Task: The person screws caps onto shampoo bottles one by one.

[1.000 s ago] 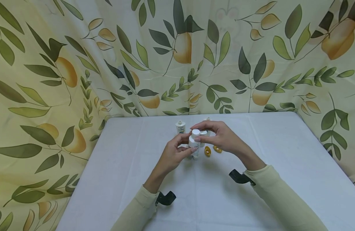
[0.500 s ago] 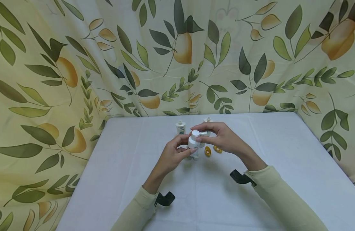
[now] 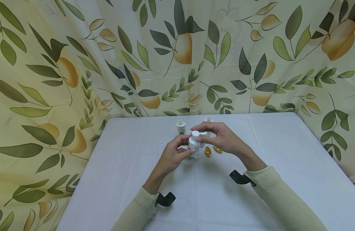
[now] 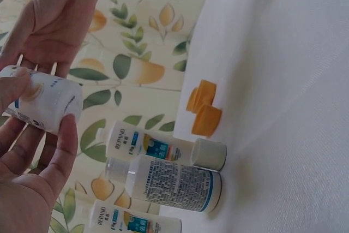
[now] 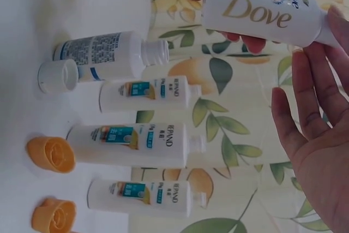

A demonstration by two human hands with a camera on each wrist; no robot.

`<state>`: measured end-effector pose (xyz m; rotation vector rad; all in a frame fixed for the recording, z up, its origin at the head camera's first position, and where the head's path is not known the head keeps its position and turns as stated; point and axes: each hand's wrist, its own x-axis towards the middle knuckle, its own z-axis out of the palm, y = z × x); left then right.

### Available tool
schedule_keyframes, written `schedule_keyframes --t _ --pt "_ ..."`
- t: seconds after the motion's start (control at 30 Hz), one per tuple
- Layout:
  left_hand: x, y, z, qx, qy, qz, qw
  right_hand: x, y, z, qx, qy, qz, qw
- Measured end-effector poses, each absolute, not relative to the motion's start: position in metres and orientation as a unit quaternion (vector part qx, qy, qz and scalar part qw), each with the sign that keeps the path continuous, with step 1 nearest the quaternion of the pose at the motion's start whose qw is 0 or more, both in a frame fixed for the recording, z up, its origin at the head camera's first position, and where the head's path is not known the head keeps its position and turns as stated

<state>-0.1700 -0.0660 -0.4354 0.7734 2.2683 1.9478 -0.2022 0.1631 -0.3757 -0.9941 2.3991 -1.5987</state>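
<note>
A white Dove bottle point(image 5: 259, 12) is held up above the table in my left hand point(image 3: 173, 153), whose fingers and thumb wrap its body. My right hand point(image 3: 222, 138) pinches the white cap point(image 3: 195, 133) on top of that bottle between thumb and fingers. In the right wrist view my right palm point(image 5: 327, 162) faces the camera, and the fingers partly cover the cap end. The left wrist view shows the bottle's base end point(image 4: 68, 102) between my left fingers.
Behind the hands stand three uncapped Repano bottles point(image 5: 131, 144) and a white bottle point(image 5: 103, 53) with a bare threaded neck. Next to the latter sits a white cap point(image 5: 57, 76). Orange caps point(image 3: 207, 151) lie on the white-covered table point(image 3: 212, 199), before a leaf-patterned curtain point(image 3: 165, 73).
Both hands keep their hold on the Dove bottle and its cap. The bottle and right hand have sunk very slightly since a second ago; the rest stays put.
</note>
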Motion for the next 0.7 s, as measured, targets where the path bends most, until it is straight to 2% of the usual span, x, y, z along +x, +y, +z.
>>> schedule_keyframes --t 0.7 --pt "-0.1696 -0.0626 -0.4348 0.236 0.739 0.631 0.020 -0.2021 0.1586 -0.3806 -0.316 0.786 -0.530 0.036"
